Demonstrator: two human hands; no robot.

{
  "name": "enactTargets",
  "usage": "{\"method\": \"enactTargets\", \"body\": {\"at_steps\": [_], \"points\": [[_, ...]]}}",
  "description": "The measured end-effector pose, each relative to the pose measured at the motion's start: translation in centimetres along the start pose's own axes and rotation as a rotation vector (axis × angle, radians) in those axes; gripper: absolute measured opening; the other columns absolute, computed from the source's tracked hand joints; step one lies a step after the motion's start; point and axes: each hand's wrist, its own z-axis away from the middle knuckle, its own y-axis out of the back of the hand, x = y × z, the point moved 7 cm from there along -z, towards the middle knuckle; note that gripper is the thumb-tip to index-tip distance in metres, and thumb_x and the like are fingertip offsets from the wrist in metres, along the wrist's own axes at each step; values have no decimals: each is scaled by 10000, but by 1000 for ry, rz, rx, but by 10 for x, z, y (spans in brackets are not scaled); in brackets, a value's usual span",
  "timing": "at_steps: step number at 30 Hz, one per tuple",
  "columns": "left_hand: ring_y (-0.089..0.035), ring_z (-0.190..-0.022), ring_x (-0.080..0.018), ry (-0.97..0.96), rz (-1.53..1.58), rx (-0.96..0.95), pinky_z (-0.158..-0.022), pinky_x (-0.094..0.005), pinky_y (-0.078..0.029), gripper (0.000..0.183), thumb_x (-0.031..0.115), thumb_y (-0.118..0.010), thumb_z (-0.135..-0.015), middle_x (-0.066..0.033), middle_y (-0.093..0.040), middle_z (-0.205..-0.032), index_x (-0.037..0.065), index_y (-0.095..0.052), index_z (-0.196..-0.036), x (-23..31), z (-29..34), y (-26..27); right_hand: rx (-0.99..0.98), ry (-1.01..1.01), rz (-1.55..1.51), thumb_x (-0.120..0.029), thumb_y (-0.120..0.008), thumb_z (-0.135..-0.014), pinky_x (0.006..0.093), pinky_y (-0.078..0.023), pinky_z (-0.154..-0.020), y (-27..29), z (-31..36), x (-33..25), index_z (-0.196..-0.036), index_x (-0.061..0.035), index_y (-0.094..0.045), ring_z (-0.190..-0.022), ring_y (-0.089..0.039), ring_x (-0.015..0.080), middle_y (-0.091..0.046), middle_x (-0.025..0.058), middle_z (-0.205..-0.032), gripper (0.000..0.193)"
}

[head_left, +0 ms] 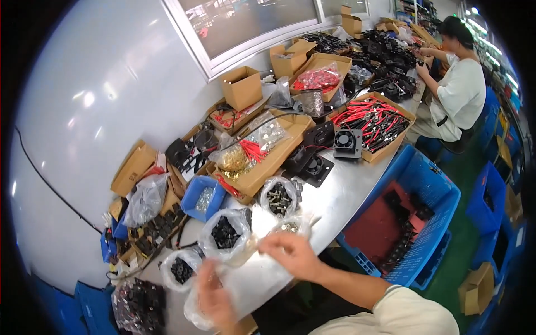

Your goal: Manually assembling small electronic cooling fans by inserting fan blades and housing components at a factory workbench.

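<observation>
My right hand (pixel 293 255) is above the metal bench, with its thumb and fingers drawn together. Whatever they may hold is too small to make out. Close beyond it stands an open clear bag of small shiny metal pieces (pixel 290 227). My left hand (pixel 212 298) is smeared by motion over a clear plastic bag (pixel 195 314) at the bench's front edge, so its fingers cannot be read. Between and beyond my hands are a bag of small black parts (pixel 225 233), a second bag of black parts (pixel 181 271) and a bag of metal-ended fittings (pixel 279 199).
A blue bin (pixel 203 198) of small clear pieces sits behind the bags. Black fan units (pixel 347 142) and a carton of red and black leads (pixel 368 123) lie farther along. A large blue crate (pixel 438 195) stands at the right. A co-worker (pixel 460 89) sits at the far right.
</observation>
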Motion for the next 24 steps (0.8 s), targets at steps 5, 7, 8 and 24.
{"method": "enactTargets", "body": {"at_steps": [5,7,8,24], "points": [[-443,-1334,-221,1056,1076,-331,-1107,-394,-348,636,472,-432,-1026,-74,-454,-1470,56,-327,-1496,-60,138,-235,221,309,-238,-88,-616,-957,265,-512,-764,39,-56,-104,-1006,30,-660,-825,-646,144,-684,92,-938,135],[-397,-1385,-206,1119,1159,-396,-1149,-395,-303,589,464,-359,-1053,-43,-419,-1510,99,-316,-1513,-78,183,-265,255,282,-135,-114,-615,-965,259,-517,-757,57,-76,-112,-996,13,-661,-795,-654,127,-697,84,-906,138],[-397,-1385,-206,1118,1180,-387,-1149,-395,-303,589,464,-359,-1053,-43,-419,-1510,99,-316,-1513,-73,181,-272,294,251,-83,-129,-613,-971,259,-521,-752,72,-84,-114,-990,3,-664,-780,-657,119,-705,78,-898,143],[-687,-896,-194,1733,1604,-917,-797,-331,-566,499,483,-387,-1041,-71,-642,-1176,123,-423,-1385,22,222,-299,186,153,1152,-207,-714,-840,390,-490,-907,172,-157,11,-1068,-12,-675,-1015,-635,325,-653,206,-1060,302]]}}
